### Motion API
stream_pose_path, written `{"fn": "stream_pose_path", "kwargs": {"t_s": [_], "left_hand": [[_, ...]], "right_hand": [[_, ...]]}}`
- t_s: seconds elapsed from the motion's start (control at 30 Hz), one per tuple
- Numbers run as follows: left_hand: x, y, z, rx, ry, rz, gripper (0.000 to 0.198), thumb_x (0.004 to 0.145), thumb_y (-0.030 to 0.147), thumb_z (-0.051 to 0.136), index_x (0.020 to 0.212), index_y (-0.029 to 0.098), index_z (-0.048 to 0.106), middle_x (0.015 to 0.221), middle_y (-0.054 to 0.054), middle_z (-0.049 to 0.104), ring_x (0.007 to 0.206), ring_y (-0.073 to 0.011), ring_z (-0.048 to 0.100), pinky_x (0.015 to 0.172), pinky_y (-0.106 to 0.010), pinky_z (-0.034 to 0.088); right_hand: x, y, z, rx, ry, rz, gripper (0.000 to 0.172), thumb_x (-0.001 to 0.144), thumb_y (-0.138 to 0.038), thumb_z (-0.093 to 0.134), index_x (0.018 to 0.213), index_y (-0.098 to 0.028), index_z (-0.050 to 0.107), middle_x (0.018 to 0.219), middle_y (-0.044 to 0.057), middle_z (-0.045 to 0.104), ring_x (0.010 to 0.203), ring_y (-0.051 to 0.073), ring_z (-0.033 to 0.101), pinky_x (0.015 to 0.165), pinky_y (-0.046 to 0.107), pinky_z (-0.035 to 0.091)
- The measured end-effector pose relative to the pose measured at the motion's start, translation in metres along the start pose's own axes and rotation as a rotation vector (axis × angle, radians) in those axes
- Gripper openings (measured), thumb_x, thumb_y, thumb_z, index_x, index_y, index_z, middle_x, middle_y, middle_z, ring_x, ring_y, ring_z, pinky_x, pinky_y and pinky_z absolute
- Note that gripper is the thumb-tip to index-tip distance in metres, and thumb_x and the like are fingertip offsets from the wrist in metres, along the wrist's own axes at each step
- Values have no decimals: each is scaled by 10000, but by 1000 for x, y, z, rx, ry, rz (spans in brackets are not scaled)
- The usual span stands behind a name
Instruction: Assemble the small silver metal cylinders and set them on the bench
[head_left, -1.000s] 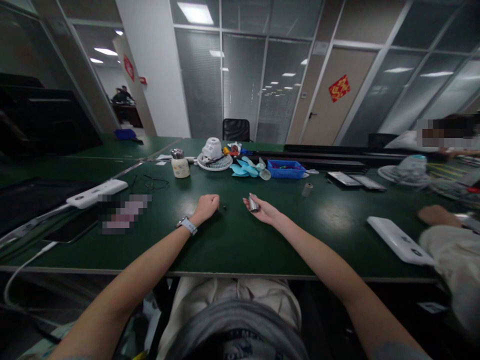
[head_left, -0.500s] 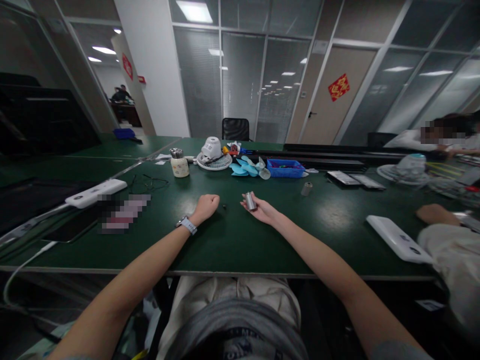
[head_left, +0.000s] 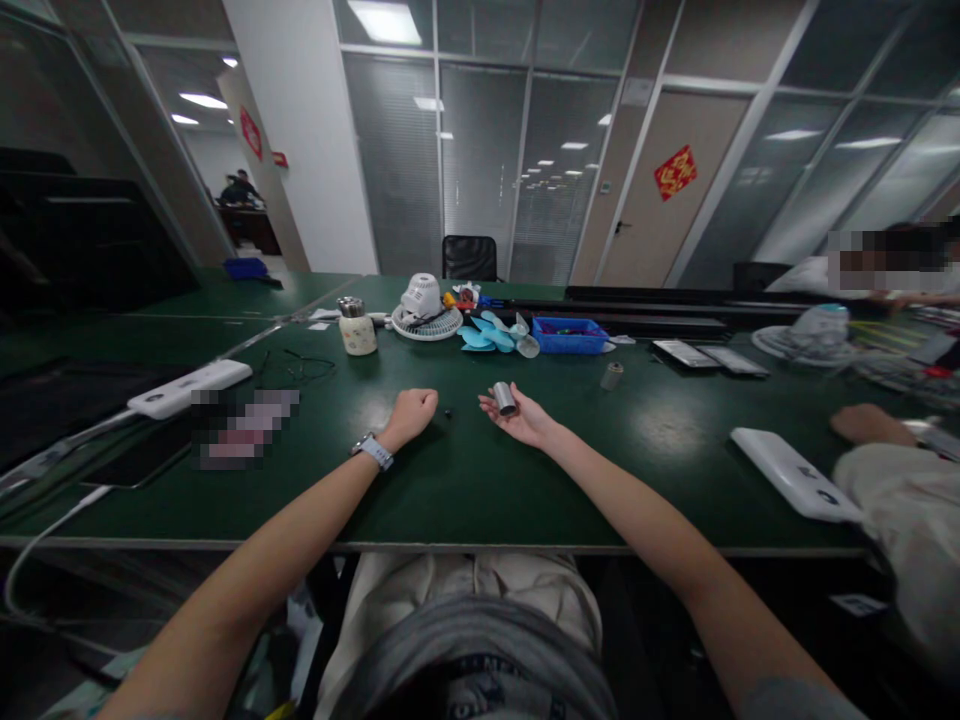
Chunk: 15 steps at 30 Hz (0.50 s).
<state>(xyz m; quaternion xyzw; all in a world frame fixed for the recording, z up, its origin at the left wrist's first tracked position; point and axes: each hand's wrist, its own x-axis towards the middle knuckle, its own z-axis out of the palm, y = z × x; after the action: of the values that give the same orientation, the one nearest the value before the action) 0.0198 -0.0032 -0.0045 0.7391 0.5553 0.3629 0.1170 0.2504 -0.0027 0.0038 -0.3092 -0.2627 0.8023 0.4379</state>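
Tilting its lower end into view, the metal cylinder point(head_left: 504, 399) remains in handling, grasped by the right hand point(head_left: 529, 420) inward of the near edge of the surface point(head_left: 472, 490), the left hand point(head_left: 412, 414) clenched, contents unseen.

A dark green table point(head_left: 450, 500) spreads before me. Along its middle, from left to right, I see a cream jar with a metallic lid point(head_left: 358, 335), a white fan housing point(head_left: 422, 297) on a round grille point(head_left: 444, 325), light-blue fan blades point(head_left: 486, 333) and a blue plastic bin point(head_left: 574, 346). To my left lies a white power strip point(head_left: 191, 388). Beyond the table stands a black chair point(head_left: 469, 258); farther back, a red-and-gold diamond-shaped poster point(head_left: 676, 173) hangs on a closed beige door point(head_left: 652, 240).
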Motion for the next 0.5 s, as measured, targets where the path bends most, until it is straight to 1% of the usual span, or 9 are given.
{"fn": "stream_pose_path", "kwargs": {"t_s": [0.13,0.23,0.37,0.43,0.5], "left_hand": [[-1,1,-1,-16,0,-4,292,762,264,330,478,195,315,486,24,338,518,-112,330,544,-274,201],[0,1,0,-13,-5,-10,291,762,261,332,479,196,317,486,24,342,518,-114,328,543,-275,201],[0,1,0,-19,-9,-6,293,766,258,331,479,197,324,486,25,344,521,-116,338,543,-272,212],[0,2,0,-15,-12,-12,294,765,255,334,477,197,322,483,25,343,521,-117,343,543,-271,216],[-1,2,-1,-16,-12,-13,292,766,254,337,479,196,323,484,26,346,523,-117,351,545,-269,221]], "right_hand": [[1,0,-2,8,-3,-2,384,998,-424,280,1079,-149,536,966,110,701,804,151,688,602,244,578],[1,-1,-2,-9,-3,-2,320,994,-395,338,1076,-150,527,962,107,701,769,143,691,592,236,583],[2,1,0,-46,18,-21,192,973,-265,437,1106,-145,507,983,115,697,793,144,696,628,223,588],[3,4,1,-67,48,-67,186,943,-171,483,1123,-131,503,1014,127,692,843,145,693,697,229,590],[4,8,2,-116,81,-139,221,893,-80,531,1109,-122,515,1033,122,690,890,136,683,783,233,577]]}}
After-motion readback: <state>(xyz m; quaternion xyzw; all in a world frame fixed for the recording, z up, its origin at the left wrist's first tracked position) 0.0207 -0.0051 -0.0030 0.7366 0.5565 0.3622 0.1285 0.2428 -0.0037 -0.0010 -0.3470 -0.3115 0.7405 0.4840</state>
